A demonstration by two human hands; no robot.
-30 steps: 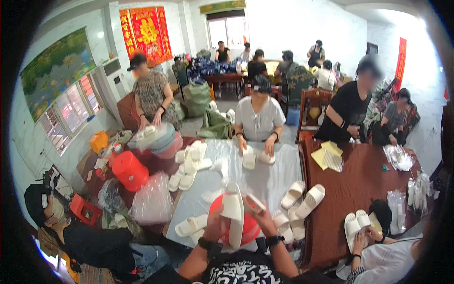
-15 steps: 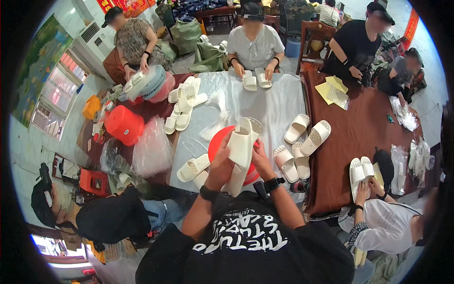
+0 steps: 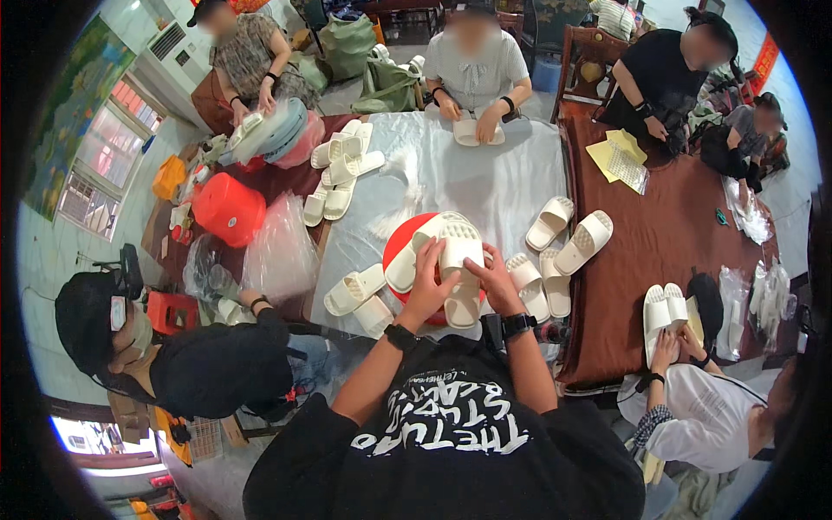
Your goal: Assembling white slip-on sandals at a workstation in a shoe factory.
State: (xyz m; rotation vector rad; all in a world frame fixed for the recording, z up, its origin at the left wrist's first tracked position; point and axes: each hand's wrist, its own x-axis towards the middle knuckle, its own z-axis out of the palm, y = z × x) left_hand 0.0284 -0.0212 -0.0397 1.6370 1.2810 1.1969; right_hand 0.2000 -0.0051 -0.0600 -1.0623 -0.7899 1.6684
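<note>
A cream slide slipper [image 3: 462,303] points away from me, its strap and footbed facing up. My left hand [image 3: 428,282] grips its strap from the left with bent fingers, and my right hand [image 3: 497,279] holds its right side. A second cream slipper [image 3: 403,267] lies beside it at the left, over a round red stool top [image 3: 395,240]. Both slippers hide much of the stool. Left of the stool lies a pair of cream slippers [image 3: 355,292]; to the right is a group of several more [image 3: 555,282].
Clear plastic sheeting [image 3: 511,178] covers the middle table. At left are more slippers [image 3: 344,169], a red stool [image 3: 229,217] and plastic bags [image 3: 282,251]. Yellow sheets [image 3: 617,156] lie on the brown-covered table [image 3: 615,303]. Several people work around the tables, some handling slippers.
The slipper in my hands has turned from tilted and side-on to strap-up, toe away. Its mate now lies at the left over the red stool. The person at left has reached toward the plastic bags.
</note>
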